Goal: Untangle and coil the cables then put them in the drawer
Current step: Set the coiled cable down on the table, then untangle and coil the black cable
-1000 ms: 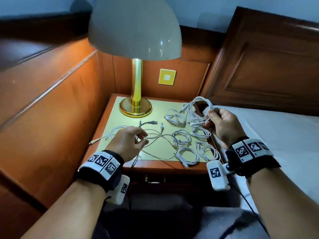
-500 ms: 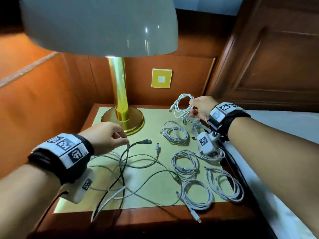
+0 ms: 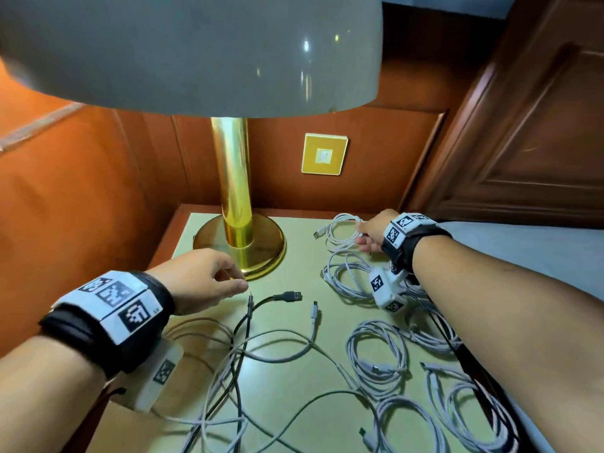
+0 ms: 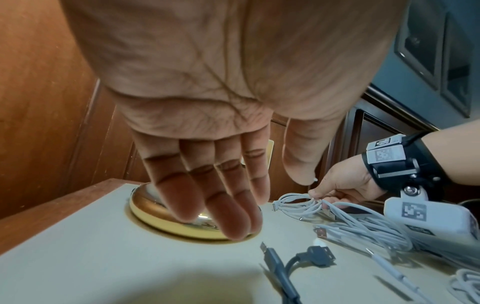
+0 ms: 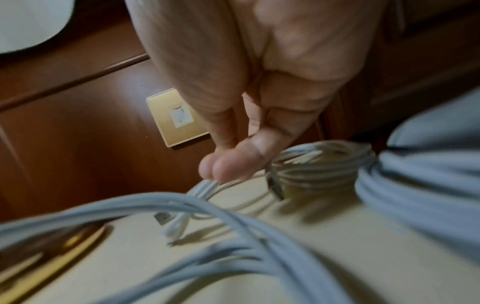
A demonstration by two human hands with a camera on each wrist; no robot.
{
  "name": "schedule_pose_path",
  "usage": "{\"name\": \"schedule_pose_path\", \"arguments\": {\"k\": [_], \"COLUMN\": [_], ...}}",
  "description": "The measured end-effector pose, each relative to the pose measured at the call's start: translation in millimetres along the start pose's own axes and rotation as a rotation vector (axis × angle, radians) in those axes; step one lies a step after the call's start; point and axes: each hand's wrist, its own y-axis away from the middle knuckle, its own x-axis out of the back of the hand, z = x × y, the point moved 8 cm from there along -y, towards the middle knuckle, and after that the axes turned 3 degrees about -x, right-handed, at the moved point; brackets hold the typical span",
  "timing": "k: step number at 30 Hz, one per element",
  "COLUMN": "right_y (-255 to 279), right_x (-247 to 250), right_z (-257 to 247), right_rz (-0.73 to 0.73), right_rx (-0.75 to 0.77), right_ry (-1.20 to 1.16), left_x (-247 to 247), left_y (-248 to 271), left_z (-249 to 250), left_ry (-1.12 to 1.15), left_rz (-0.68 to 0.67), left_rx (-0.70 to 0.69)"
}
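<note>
Right hand (image 3: 372,231) pinches a coiled white cable (image 3: 341,231) between thumb and fingertips at the back right of the counter (image 3: 287,387), the coil resting on the surface beside other white coils (image 3: 376,358). Left hand (image 3: 199,279) hovers with fingers relaxed, holding nothing, by the lamp base (image 3: 261,246), just above the tangled dark and white cables (image 3: 242,348) at the front left.

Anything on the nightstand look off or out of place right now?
Nothing looks damaged. The only mess is the tangled cables, dark and white strands crossing at the front left. The coiled white cables lie neatly on the right, and the right hand pinches the rear coil.
</note>
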Motion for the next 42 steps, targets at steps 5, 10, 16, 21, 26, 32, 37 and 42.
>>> {"name": "schedule_pose_path", "arguments": {"k": [5,10,16,21,26,32,37,42], "right_y": [2,16,89,193,304,379,384,357], "right_x": [8,32,46,44,29,-3,-40,-79], "right_z": [-9,-18,-15,-1,35,108,145,144], "right_rz": [0.021,0.057,0.155,0.035,-0.053,-0.182,-0.202,-0.181], "right_rx": [0.036,0.188,0.265,0.471,0.542,0.464,0.406,0.427], "right_ry": [0.340,0.370,0.365,0.428,0.435,0.348,0.336,0.440], "left_x": [-5,-6,3,2,-60,-48,-76,-93], "left_y": [2,18,54,106,156,213,248,251], "left_z": [4,14,34,57,69,55,23,-9], "left_ry": [0.006,0.011,0.033,0.033,-0.102,0.069,0.090,0.165], "left_rz": [-0.027,-0.029,0.070,0.103,-0.060,0.269,0.300,0.249], "left_rx": [0.008,0.007,-0.029,-0.053,-0.029,0.121,0.217,0.243]}}
